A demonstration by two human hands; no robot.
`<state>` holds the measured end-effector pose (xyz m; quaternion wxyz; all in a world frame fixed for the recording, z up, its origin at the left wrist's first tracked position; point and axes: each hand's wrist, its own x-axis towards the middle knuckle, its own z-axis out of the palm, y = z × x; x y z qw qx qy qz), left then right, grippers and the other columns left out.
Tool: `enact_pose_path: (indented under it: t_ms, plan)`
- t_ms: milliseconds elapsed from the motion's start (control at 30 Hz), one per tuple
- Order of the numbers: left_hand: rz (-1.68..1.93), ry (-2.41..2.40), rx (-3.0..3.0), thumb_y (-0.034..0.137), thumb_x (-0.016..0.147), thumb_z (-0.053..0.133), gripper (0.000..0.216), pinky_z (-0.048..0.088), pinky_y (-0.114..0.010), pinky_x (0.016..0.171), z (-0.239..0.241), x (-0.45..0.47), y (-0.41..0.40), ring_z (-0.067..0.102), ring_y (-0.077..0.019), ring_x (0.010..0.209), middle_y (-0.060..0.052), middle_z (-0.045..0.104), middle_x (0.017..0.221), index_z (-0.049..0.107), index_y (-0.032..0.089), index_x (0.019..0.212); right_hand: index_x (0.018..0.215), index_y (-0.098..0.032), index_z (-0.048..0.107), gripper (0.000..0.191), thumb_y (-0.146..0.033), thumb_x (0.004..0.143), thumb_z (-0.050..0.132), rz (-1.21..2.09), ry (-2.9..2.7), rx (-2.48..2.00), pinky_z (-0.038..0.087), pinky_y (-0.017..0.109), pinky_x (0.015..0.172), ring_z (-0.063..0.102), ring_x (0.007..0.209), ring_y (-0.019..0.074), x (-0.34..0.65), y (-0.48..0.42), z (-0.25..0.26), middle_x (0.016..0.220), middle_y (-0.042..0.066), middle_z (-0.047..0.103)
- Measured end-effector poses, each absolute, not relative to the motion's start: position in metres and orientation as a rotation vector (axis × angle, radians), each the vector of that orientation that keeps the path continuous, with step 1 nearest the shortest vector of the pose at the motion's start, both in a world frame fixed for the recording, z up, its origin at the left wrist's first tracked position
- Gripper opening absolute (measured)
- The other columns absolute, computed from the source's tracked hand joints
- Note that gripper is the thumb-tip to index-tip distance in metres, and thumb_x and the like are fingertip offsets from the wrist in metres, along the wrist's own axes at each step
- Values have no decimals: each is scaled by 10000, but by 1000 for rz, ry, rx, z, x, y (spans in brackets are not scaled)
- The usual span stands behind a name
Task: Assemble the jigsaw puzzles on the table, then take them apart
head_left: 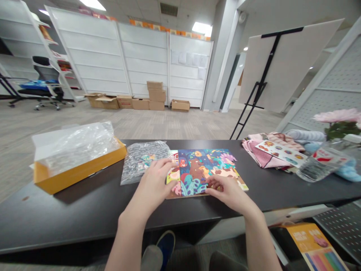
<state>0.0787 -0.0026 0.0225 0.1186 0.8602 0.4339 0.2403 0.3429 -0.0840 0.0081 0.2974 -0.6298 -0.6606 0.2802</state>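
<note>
A colourful jigsaw puzzle board (205, 169) lies flat on the black table (70, 210), in front of me. My left hand (155, 184) rests on the puzzle's left edge, its fingers curled over that side. My right hand (228, 190) lies on the puzzle's near edge with the fingertips pressed down on the pieces. A clear plastic bag (143, 158) holding loose puzzle pieces lies just left of the puzzle, touching my left hand's far side.
An open yellow box (73, 171) with crumpled plastic wrap sits at the left. Folded cloths (265, 150), printed cards, a water bottle (316, 167) and pink flowers crowd the right end. An easel board stands behind the table. A yellow box lid (313, 244) lies below right.
</note>
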Motion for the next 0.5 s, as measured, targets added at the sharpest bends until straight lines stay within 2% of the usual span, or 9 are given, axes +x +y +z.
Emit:
enact_pose_path:
  t_ms: [67,133,300,500]
  plan:
    - [590,1065,2450,246,838,717,332,469,-379,1067,26,91,-11,617,-253,1192,-53,686,1271,686,252,1168,969,-205,673,200,-382,877,688,759,-1752,-1654,524,290,684,669,739,173,344,-83,5,839,24,726]
    - [467,1018,2440,289,819,756,362,496,-382,1015,26,102,-18,632,-265,1160,-58,708,1203,687,243,1171,980,-210,672,201,-391,892,675,775,-1748,-1629,529,294,696,678,758,178,345,-83,2,872,29,735]
    - [353,1077,2495,327,814,776,414,487,-391,997,18,112,-18,608,-293,1197,-78,698,1217,673,226,1203,967,-213,676,203,-407,922,636,780,-1749,-1609,546,307,721,700,808,199,347,-82,-2,938,49,753]
    - [311,1080,2484,276,855,732,274,505,-336,898,16,110,-14,660,-264,1090,-62,721,1134,698,233,1123,951,-208,675,197,-400,921,639,797,-1736,-1605,529,283,692,686,771,182,347,-81,-3,887,31,738]
